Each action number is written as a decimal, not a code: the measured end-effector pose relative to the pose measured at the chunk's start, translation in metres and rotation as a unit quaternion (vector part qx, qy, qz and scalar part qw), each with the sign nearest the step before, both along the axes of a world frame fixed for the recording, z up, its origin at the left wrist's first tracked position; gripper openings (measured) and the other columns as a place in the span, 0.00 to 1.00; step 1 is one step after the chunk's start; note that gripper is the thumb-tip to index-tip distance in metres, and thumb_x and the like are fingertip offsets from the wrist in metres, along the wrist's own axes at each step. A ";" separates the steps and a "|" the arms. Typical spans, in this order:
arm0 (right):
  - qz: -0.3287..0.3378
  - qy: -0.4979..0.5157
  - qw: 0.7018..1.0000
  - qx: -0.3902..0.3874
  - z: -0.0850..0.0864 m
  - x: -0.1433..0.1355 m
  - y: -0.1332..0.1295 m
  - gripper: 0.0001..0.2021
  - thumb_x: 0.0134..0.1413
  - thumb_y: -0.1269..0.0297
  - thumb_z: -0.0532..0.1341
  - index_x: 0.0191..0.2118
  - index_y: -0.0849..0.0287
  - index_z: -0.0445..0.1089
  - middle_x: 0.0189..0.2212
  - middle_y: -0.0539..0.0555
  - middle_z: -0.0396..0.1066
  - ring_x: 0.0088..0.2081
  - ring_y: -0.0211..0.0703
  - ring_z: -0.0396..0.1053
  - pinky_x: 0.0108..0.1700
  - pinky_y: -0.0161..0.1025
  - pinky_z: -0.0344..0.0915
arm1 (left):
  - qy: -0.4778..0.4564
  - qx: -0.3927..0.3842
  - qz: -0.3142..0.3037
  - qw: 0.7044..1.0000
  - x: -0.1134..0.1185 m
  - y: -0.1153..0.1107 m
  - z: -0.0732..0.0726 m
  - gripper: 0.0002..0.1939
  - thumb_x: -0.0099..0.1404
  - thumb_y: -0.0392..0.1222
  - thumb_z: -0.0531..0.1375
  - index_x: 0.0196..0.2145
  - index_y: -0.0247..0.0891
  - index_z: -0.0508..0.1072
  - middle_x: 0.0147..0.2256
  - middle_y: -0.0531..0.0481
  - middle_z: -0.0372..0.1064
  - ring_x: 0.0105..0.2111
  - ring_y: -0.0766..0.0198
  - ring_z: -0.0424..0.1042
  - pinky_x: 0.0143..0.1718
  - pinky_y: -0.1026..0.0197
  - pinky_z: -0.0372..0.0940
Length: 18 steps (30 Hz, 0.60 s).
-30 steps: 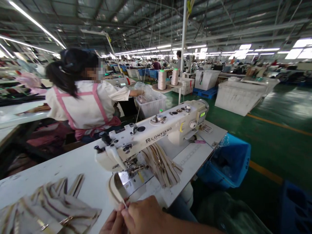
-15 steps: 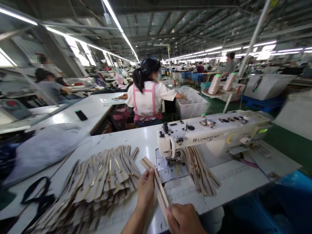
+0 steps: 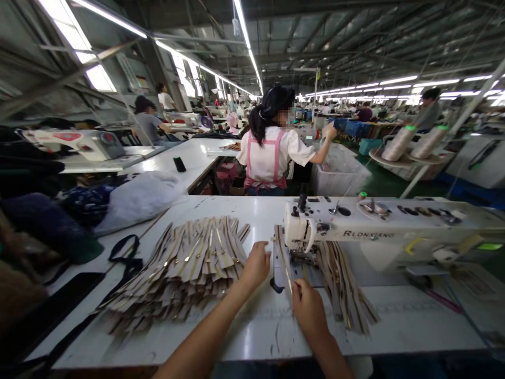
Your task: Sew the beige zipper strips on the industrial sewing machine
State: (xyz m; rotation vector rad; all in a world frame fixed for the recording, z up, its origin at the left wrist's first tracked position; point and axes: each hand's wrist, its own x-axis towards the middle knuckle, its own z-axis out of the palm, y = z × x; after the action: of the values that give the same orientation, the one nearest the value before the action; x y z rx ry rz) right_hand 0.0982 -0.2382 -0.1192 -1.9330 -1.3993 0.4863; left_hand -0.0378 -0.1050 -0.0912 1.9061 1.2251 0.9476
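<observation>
Your white table (image 3: 252, 339) spreads before you, faint ruler marks running along its near edge. Your right hand (image 3: 308, 304) pinches the near end of a beige zipper strip (image 3: 283, 259), thumb and fingers closed on it. The strip points toward the far edge, just left of the head of the sewing machine (image 3: 351, 237). Your left hand (image 3: 258, 261) is beside it, fingers half curled; whether they grip anything, you cannot tell from here.

Toward the table's left edge fans a heap of zipper strips (image 3: 197, 263), and a smaller bunch (image 3: 341, 284) lies right of the needle, partly under the machine's arm. A black strap (image 3: 130, 257) trails along the left edge, near a white plastic bag (image 3: 138, 200).

Beyond the far edge, a co-worker in a pink apron (image 3: 262, 152) raises a pale piece near a translucent bin (image 3: 341, 179). Tube lights (image 3: 249, 45) run down the dark roof, and thread cones (image 3: 399, 143) stand at right.
</observation>
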 end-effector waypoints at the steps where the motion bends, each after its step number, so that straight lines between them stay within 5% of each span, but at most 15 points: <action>1: 0.002 -0.019 1.000 -0.011 -0.001 0.003 0.002 0.16 0.63 0.60 0.48 0.37 0.58 0.73 0.28 0.57 0.77 0.32 0.46 0.75 0.34 0.36 0.63 | 0.018 0.026 -0.035 0.999 0.000 -0.003 -0.003 0.10 0.61 0.35 0.56 0.40 0.35 0.73 0.41 0.40 0.71 0.44 0.53 0.70 0.50 0.52 0.62; 5: 0.010 -0.076 0.997 -0.007 -0.004 0.011 0.004 0.13 0.61 0.62 0.52 0.35 0.58 0.74 0.31 0.56 0.76 0.33 0.44 0.74 0.36 0.35 0.64 | 0.062 0.081 -0.209 0.972 0.003 -0.012 -0.013 0.09 0.64 0.35 0.55 0.38 0.38 0.75 0.40 0.45 0.72 0.43 0.57 0.69 0.48 0.55 0.63; 7: 0.010 -0.079 0.997 0.013 -0.005 0.014 0.003 0.13 0.60 0.63 0.52 0.39 0.59 0.74 0.35 0.57 0.76 0.36 0.44 0.74 0.40 0.36 0.65 | 0.072 0.089 -0.250 0.962 0.005 -0.012 -0.017 0.08 0.66 0.37 0.56 0.38 0.38 0.76 0.40 0.45 0.73 0.43 0.57 0.69 0.48 0.56 0.63; 11: 0.014 -0.058 0.998 0.025 -0.008 0.017 0.002 0.16 0.62 0.64 0.51 0.47 0.61 0.74 0.40 0.59 0.75 0.40 0.45 0.74 0.44 0.38 0.66 | 0.107 0.121 -0.264 0.951 0.007 -0.011 -0.020 0.10 0.69 0.40 0.55 0.38 0.38 0.76 0.40 0.45 0.72 0.44 0.57 0.68 0.47 0.57 0.63; 18: 0.036 -0.052 0.997 0.039 -0.011 0.019 0.001 0.16 0.63 0.66 0.50 0.46 0.61 0.75 0.38 0.59 0.74 0.39 0.45 0.73 0.45 0.39 0.67 | 0.170 0.180 -0.258 0.934 0.007 -0.016 -0.016 0.10 0.71 0.41 0.54 0.45 0.39 0.73 0.41 0.46 0.69 0.43 0.57 0.64 0.48 0.56 0.61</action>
State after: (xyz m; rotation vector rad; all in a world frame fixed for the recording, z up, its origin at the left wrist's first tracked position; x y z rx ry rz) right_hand 0.1167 -0.2375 -0.1303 -1.8747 -1.5355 0.3625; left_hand -0.0305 -0.1213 -0.1074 2.5938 0.6765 0.5972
